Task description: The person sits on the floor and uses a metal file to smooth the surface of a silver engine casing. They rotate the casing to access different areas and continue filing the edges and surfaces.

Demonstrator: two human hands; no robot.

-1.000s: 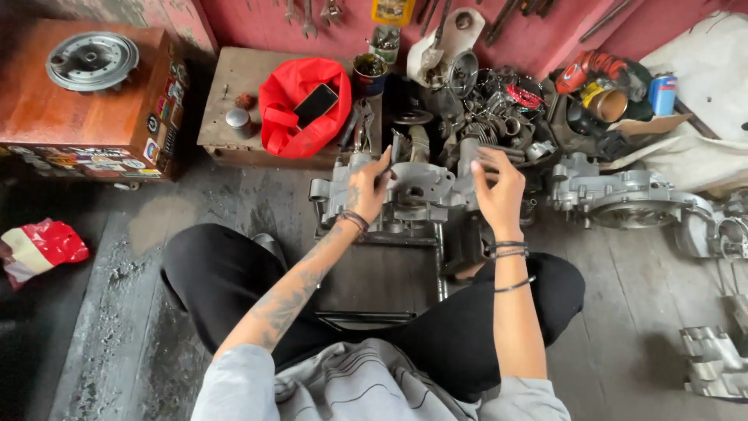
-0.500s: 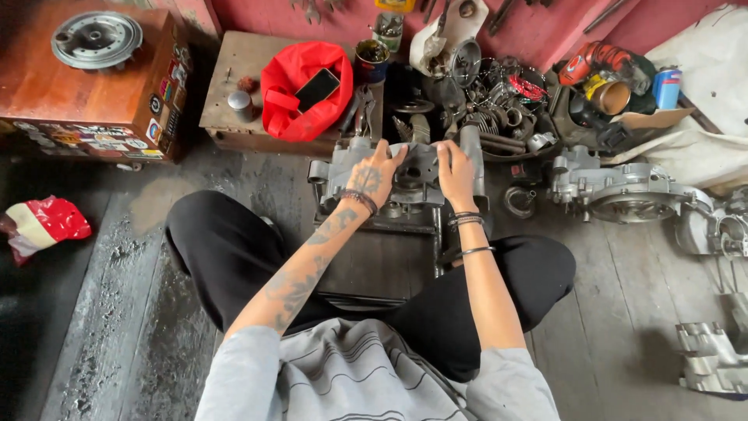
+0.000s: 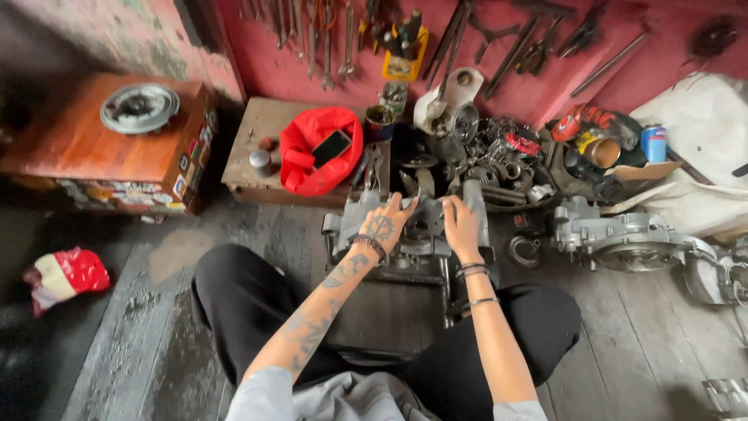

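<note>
A: Head view: where's the engine case (image 3: 413, 234)?

B: On the floor between the knees, before the parts pile (image 3: 499, 160). Left hand (image 3: 383, 226) lies spread on top; right hand (image 3: 461, 224) cups its right edge, fingers curled, pinching nothing.

Left hand (image 3: 386, 226) and right hand (image 3: 461, 224) rest on a grey engine casing (image 3: 417, 234).

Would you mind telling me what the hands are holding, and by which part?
Both hands, left and right, rest on top of the grey metal engine casing; whether the fingers truly grip it cannot be told.
</note>
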